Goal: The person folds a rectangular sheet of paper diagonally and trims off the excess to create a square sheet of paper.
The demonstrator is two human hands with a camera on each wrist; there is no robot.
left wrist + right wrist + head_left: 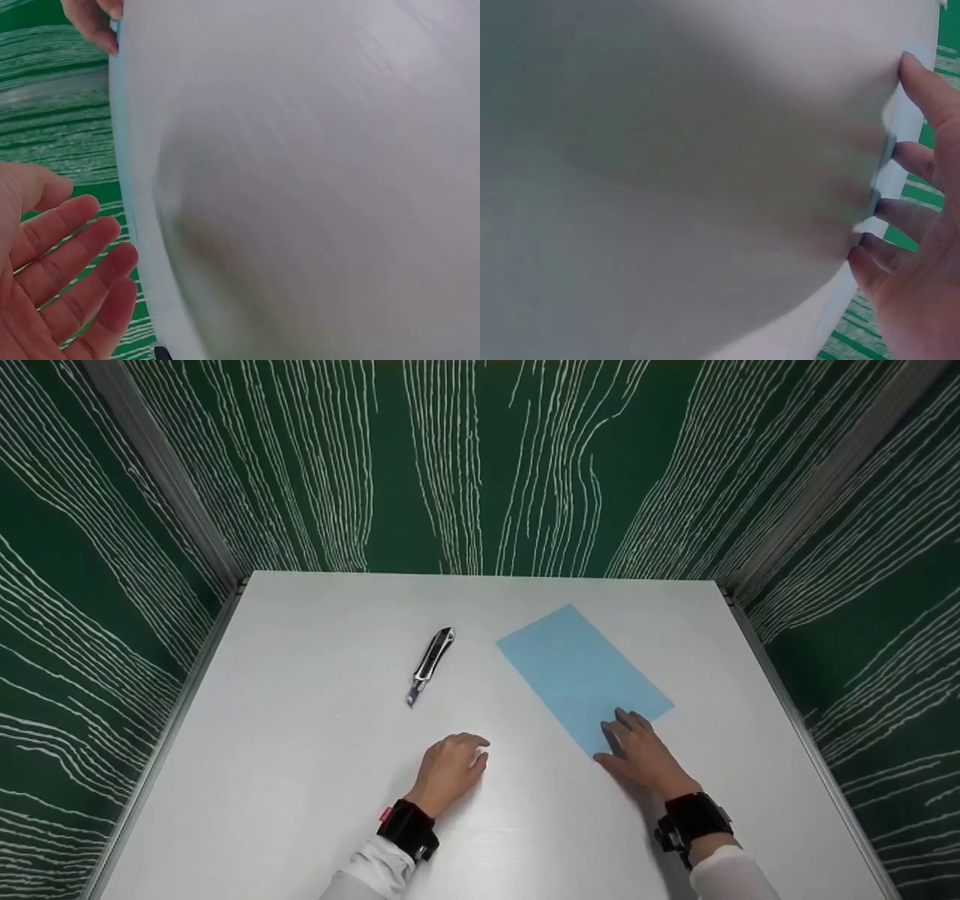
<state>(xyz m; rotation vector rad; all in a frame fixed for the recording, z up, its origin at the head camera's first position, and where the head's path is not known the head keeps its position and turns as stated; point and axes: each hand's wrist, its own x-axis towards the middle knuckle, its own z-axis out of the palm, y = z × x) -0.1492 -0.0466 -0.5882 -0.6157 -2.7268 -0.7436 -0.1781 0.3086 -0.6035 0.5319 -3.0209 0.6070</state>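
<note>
A light blue sheet of paper (577, 660) lies slantwise on the right half of the white table. At its near corner my right hand (643, 754) rests with spread fingertips on the paper and the thumb beside its edge. The right wrist view shows these fingertips (922, 79) touching down along the surface. My left hand (450, 769) holds nothing and hovers low over the table, left of the sheet, its fingers loosely bent, as the left wrist view also shows. Beyond it lies a snap-off utility knife (431, 660) with a black and silver handle, its blade out and pointing nearer me.
The white table (300, 780) is bounded at the back and sides by green walls (390, 472) with pale wavy lines. Grey metal posts (165, 457) stand at the back corners. Black wrist cameras (409, 829) sit on both wrists.
</note>
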